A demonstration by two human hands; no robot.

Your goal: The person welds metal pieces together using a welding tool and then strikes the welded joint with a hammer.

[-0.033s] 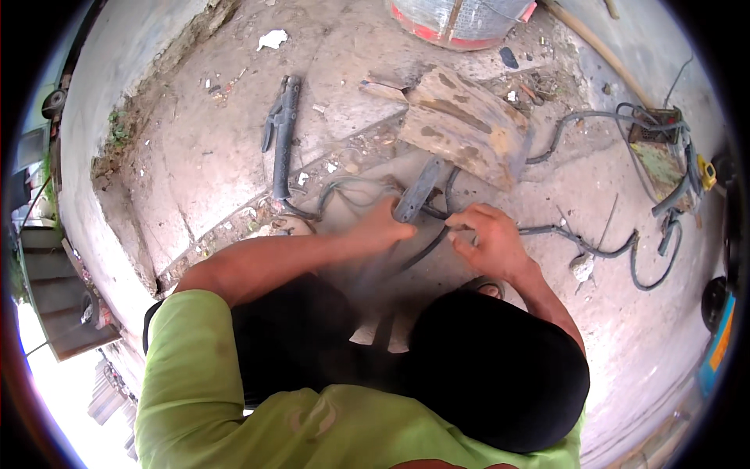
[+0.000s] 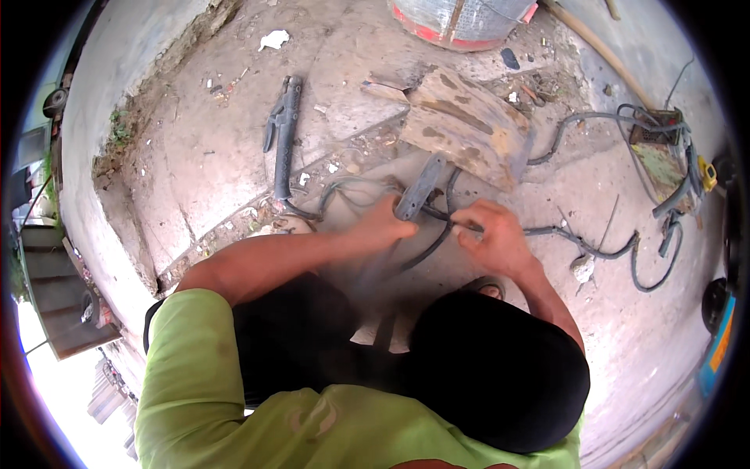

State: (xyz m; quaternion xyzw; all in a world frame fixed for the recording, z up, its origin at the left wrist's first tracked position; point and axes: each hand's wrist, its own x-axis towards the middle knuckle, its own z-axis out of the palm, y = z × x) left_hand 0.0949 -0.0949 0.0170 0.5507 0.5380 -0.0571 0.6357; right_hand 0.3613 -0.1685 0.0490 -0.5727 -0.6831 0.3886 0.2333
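My left hand [image 2: 380,224] is wrapped round a flat grey metal bar [image 2: 424,186], whose far end rests against the near edge of a worn wooden board [image 2: 469,117]. Just to the right, my right hand [image 2: 498,234] has its fingers pinched at a black cable [image 2: 428,252]. The cable bends past the bar; what lies within the fingertips is partly hidden. Beyond my left forearm, a dark welding electrode holder [image 2: 287,144] lies on the ground, with a cable running from its near end.
A dented metal bucket [image 2: 457,22] with red bands stands at the far side. Cable [image 2: 598,250] snakes over the concrete at right, near a rusty, greenish metal piece [image 2: 656,164] and a yellow tape measure [image 2: 707,173]. A wooden pole [image 2: 601,51] lies at far right.
My right hand has shifted slightly right, its fingertips now close against the black cable. The cable beside the bar has moved a little. My left hand and the bar stay in place.
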